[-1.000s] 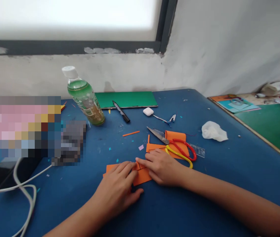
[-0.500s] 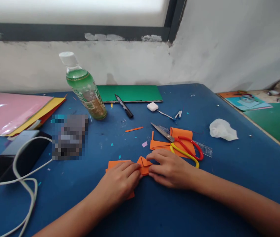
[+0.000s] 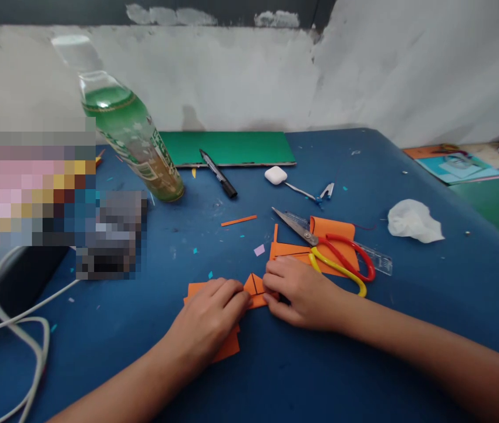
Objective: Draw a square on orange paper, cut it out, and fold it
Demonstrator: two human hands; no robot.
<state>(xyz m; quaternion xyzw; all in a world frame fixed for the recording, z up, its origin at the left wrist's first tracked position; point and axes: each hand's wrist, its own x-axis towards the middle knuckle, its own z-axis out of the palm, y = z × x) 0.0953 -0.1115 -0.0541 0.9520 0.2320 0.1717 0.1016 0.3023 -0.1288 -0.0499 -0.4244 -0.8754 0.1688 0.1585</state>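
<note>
A small orange paper piece (image 3: 255,289) with black pen lines lies on the blue table (image 3: 302,376), partly folded into a raised triangle. My left hand (image 3: 212,317) rests on its left part, fingers curled and pressing it down. My right hand (image 3: 300,294) pinches the folded edge from the right, fingertips together on the paper. More orange paper (image 3: 335,247) lies just behind my right hand, with red and yellow scissors (image 3: 333,258) on top of it.
A green drink bottle (image 3: 130,141) stands at the back left. A black marker (image 3: 218,174) and green card (image 3: 229,148) lie by the wall. White earbud case (image 3: 275,174), crumpled tissue (image 3: 413,221), clear ruler (image 3: 379,259) and white cable (image 3: 16,323) surround the hands.
The flat orange piece has been folded up into a small triangle between my fingers. My right hand's fingers have closed on its edge. The camera has tilted down and closer.
</note>
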